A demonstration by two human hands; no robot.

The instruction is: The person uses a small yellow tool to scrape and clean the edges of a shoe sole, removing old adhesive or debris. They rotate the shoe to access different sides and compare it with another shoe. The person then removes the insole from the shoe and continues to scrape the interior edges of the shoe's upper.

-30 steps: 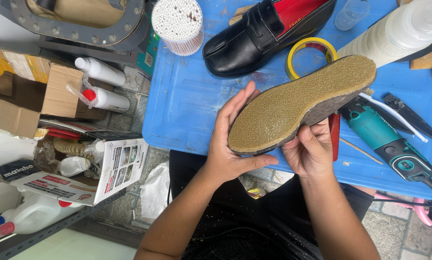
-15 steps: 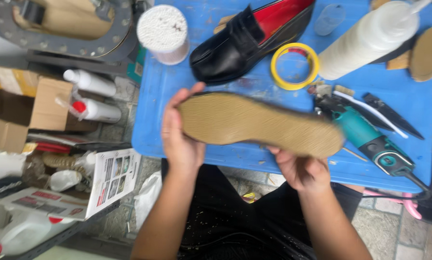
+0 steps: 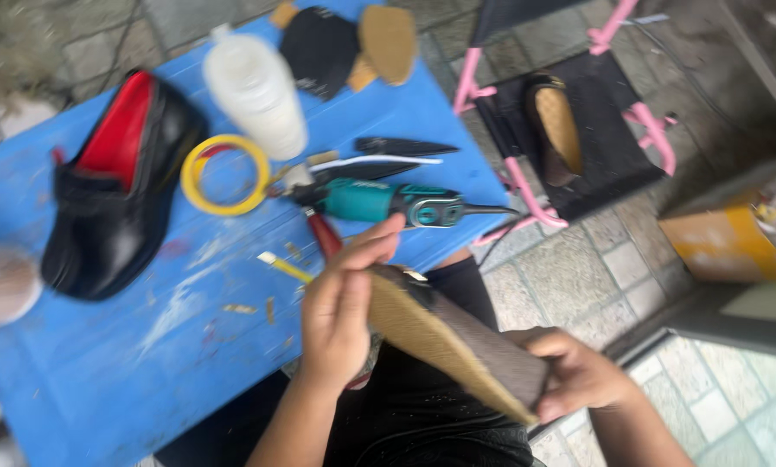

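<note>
The left hand was pressed flat against one end of a tan shoe sole, fingers extended along its edge, while the right hand was clamped around the other end, thumb on top. The sole was thus held between the two hands, tilted on edge above the lap, just off the near edge of the blue table.

Beyond the left hand, a black shoe with a red lining was seen lying on the table. Farther out, a white plastic bottle was lying on its side, and just past the left fingertips a teal rotary tool was resting. A yellow tape ring was lying between the shoe and the tool. Beyond the right hand, a second sole was resting on a pink-framed stool.

The frame was blurred, so finer detail could not be made out. The sole could be judged liable to slip, since it was gripped only at its ends and held off the table; a loosened grip might let it drop to the paving.
</note>
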